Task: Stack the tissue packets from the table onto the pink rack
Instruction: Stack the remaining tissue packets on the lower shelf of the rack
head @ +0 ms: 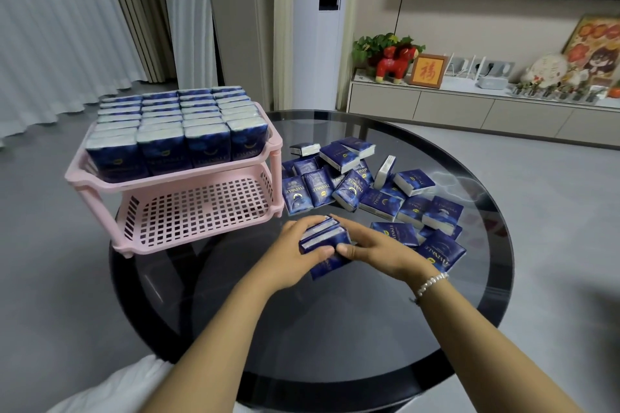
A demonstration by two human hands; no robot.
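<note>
Pink plastic makes up the two-tier rack (174, 178) standing at the left edge of the round dark glass table (335, 329). Its upper shelf (100, 182) is packed full with upright tissue packets (177, 131) in four rows, white edges up, blue faces outward. Its lower shelf (198, 211), a slotted grid, holds nothing.

Right of the rack, loose packets (369, 184) lie in a jumbled heap on the glass, some flat, some on edge. Their dark blue wrappers carry a yellow crescent and the word "TWINKLE"; the smaller print is too fine to read.

Near the table's middle, just in front of the rack, both hands are closed around a small bundle of packets (323, 238): the left hand (295, 255) grips its left side, the right hand (372, 246) its right, thumbs on the near face. A bead bracelet (431, 283) circles the right wrist.
</note>
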